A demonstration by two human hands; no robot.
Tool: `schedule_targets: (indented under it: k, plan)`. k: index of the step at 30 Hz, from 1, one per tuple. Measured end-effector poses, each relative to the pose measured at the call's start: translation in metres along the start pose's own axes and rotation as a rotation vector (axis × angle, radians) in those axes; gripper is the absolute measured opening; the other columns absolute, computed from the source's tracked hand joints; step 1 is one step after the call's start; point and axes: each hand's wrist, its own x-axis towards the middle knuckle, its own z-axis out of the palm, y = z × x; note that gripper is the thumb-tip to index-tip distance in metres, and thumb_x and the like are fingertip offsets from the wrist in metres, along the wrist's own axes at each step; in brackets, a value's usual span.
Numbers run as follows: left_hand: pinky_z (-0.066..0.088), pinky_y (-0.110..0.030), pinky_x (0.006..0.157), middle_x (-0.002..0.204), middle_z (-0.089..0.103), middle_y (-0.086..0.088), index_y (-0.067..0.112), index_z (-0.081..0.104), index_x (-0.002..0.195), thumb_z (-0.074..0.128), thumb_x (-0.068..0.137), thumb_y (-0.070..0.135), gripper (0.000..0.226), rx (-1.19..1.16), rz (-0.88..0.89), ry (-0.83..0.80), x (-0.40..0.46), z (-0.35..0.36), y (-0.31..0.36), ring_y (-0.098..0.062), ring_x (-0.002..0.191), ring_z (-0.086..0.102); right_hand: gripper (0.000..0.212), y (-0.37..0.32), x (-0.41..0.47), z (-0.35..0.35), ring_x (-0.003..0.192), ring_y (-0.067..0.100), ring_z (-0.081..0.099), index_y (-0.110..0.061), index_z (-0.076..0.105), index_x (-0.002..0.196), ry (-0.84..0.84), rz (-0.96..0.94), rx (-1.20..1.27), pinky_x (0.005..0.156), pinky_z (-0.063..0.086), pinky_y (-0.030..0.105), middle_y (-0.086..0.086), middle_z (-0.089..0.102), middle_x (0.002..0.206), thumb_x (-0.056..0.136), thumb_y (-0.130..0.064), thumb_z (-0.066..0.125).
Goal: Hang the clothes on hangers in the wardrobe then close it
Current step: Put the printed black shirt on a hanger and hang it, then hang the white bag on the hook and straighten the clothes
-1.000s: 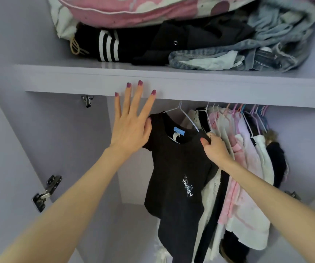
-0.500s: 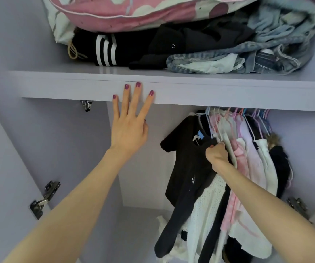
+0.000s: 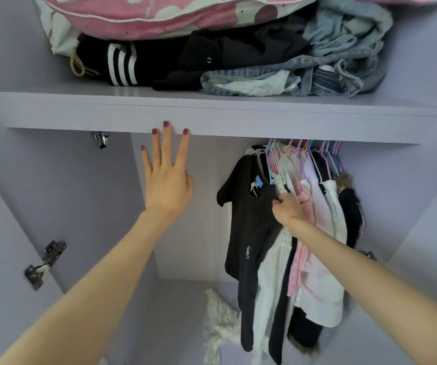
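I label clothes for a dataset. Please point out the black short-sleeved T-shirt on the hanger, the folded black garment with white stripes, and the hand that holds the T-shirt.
black short-sleeved T-shirt [image 3: 249, 222]: head view, chest panel.
folded black garment with white stripes [image 3: 121, 65]: head view, striped fold.
right hand [image 3: 288, 209]: head view, back of hand.

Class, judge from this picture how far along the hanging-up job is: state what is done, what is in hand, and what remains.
Done: the black short-sleeved T-shirt hangs among the pastel wire hangers under the lilac shelf.
In hand: the right hand grips that T-shirt near its collar; the left hand is held open by the shelf's edge.
Left: closing the wardrobe; its metal door hinge stands exposed.
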Motion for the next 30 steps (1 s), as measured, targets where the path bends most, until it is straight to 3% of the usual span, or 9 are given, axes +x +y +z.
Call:
schedule_targets:
  k: [3, 6, 9, 13, 19, 25, 30]
  plan:
    - [0.004, -0.054, 0.116, 0.156, -0.004, -0.017, 0.018, 0.005, 0.150, 0.044, 0.085, 0.001, 0.077, -0.052, 0.002, -0.111, -0.020, -0.005, 0.011, -0.036, 0.143, -0.007, 0.040, 0.004, -0.029, -0.015, 0.129, 0.028, 0.044, -0.001, 0.043, 0.136, -0.044, -0.110, -0.138, 0.095, 0.039, 0.024, 0.011, 0.050, 0.130, 0.100, -0.017, 0.039]
    - [0.007, -0.049, 0.117, 0.155, 0.004, -0.017, 0.015, 0.015, 0.148, 0.042, 0.089, 0.003, 0.066, -0.128, 0.034, -0.231, -0.045, -0.009, 0.023, -0.034, 0.144, -0.003, 0.040, 0.016, -0.057, -0.023, 0.117, 0.028, 0.053, -0.003, 0.041, 0.137, -0.117, -0.172, -0.199, 0.095, 0.042, 0.029, 0.013, 0.056, 0.125, 0.100, -0.018, 0.040]
    - [0.025, -0.044, 0.111, 0.150, 0.024, -0.015, 0.012, 0.028, 0.144, 0.040, 0.093, 0.007, 0.053, -0.226, 0.089, -0.335, -0.071, -0.014, 0.033, -0.031, 0.140, 0.019, 0.043, 0.034, -0.091, -0.031, 0.116, 0.027, 0.053, -0.008, 0.039, 0.140, -0.126, -0.224, -0.307, 0.096, 0.043, 0.032, 0.013, 0.054, 0.131, 0.099, -0.021, 0.042]
    - [0.045, -0.040, 0.090, 0.133, 0.048, -0.008, 0.016, 0.042, 0.137, 0.037, 0.096, 0.013, 0.041, -0.361, 0.140, -0.536, -0.114, -0.030, 0.051, -0.029, 0.115, 0.050, 0.038, 0.060, -0.151, -0.039, 0.115, 0.026, 0.054, -0.012, 0.043, 0.136, -0.114, -0.235, -0.363, 0.096, 0.044, 0.035, 0.010, 0.053, 0.132, 0.099, -0.023, 0.042]
    - [0.048, -0.036, 0.091, 0.130, 0.054, 0.001, 0.020, 0.050, 0.130, 0.038, 0.098, 0.018, 0.034, -0.528, 0.300, -0.806, -0.198, -0.052, 0.094, -0.019, 0.112, 0.055, 0.035, 0.123, -0.263, -0.049, 0.111, 0.027, 0.055, -0.016, 0.047, 0.131, -0.157, -0.119, -0.444, 0.092, 0.046, 0.037, 0.005, 0.057, 0.126, 0.099, -0.026, 0.041]
    - [0.047, -0.027, 0.083, 0.121, 0.058, 0.002, 0.020, 0.054, 0.126, 0.039, 0.098, 0.020, 0.032, -0.622, 0.566, -1.011, -0.276, -0.065, 0.173, -0.016, 0.094, 0.058, 0.035, 0.215, -0.363, -0.080, 0.114, 0.023, 0.053, -0.018, 0.047, 0.131, -0.201, 0.111, -0.470, 0.093, 0.044, 0.031, 0.004, 0.056, 0.129, 0.100, -0.031, 0.038]
    - [0.043, -0.027, 0.092, 0.118, 0.062, 0.004, 0.021, 0.057, 0.121, 0.043, 0.097, 0.022, 0.028, -0.692, 0.740, -1.135, -0.338, -0.067, 0.240, -0.014, 0.107, 0.057, 0.035, 0.283, -0.426, -0.111, 0.109, 0.025, 0.056, -0.016, 0.048, 0.130, -0.195, 0.290, -0.473, 0.088, 0.047, 0.034, 0.007, 0.059, 0.123, 0.100, -0.030, 0.038]
